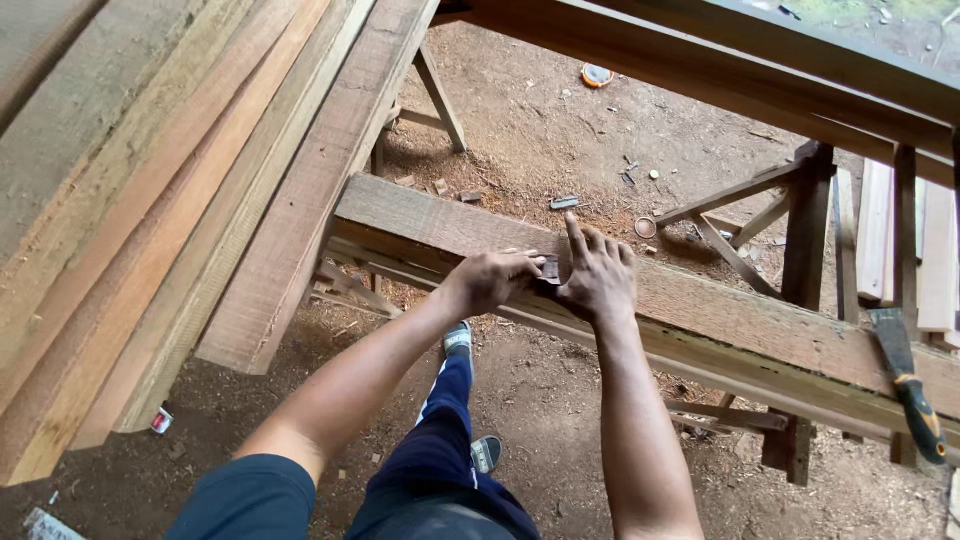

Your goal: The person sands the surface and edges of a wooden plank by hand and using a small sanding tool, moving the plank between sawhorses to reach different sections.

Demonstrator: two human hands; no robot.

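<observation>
Pressing down from both sides, the two hands meet on the top face of a long, rough-sawn reddish wooden beam (720, 310) that runs from about 10 o'clock to 4 o'clock across the view. The left hand (497, 279) is curled, its fingers closed on a small dark flat metal piece (550, 269) set on the beam; what kind of tool it is cannot be made out. The right hand (598, 275) lies flat and spread just at 3 o'clock of that piece, index finger stretched toward 12 o'clock, touching the wood; it seems to steady the piece and the beam, and it grips nothing.

The beam rests on dark timber trestles (800, 250), which raise it off the sawdust-covered dirt floor (560, 130) to a working height like a worktop. At 9 o'clock a stack of long pale and reddish planks (180, 200) leans over the beam's far-left end, kept within reach. At 4 o'clock a hand saw with a green and orange handle (915, 395) lies against the beam's near edge, blade pointing up, parked where it will not slide off.

Below the hands, dark blue trousers and grey sandals (458, 340) show the person standing close against the beam.
</observation>
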